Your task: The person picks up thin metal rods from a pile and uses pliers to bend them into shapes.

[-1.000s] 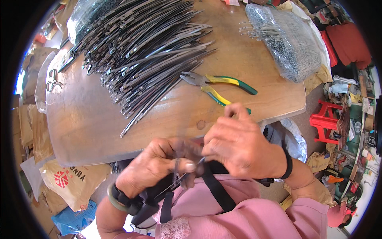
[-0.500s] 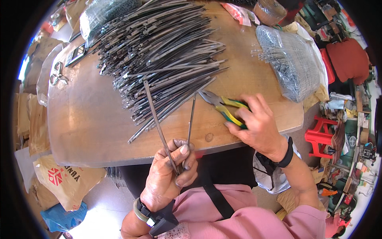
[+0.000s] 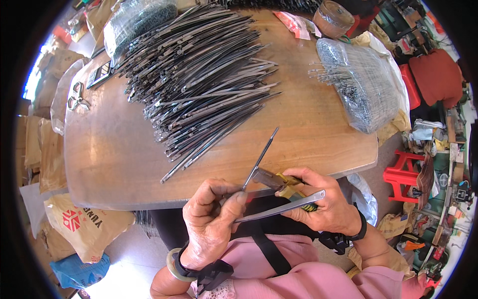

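My left hand point(image 3: 209, 207) is closed on two metal strips. One thin dark strip point(image 3: 263, 155) rises from the fingertips up and to the right. The other, a flat grey strip point(image 3: 279, 209) with a hole at its end, slants rightward and passes in front of my right hand point(image 3: 326, 207). That hand is wrapped round pliers point(image 3: 286, 184) with yellow-green handles. The plier jaws point left and meet the thin strip just above my left fingertips; whether they grip it cannot be told. Farther off, a large pile of similar dark strips point(image 3: 199, 82) lies on the wooden table point(image 3: 114, 164).
Scissors point(image 3: 78, 97) and a dark flat device point(image 3: 99, 74) lie at the table's left. Bags of thin metal wires point(image 3: 361, 84) sit at right and far left. Behind the right side stand a round brown container point(image 3: 333, 19) and, on the floor, a red stool point(image 3: 401, 174).
My right hand has brought the pliers down and left to the thin strip. Both strips have swung rightward in my left hand, the flat one most, from upright to nearly level.
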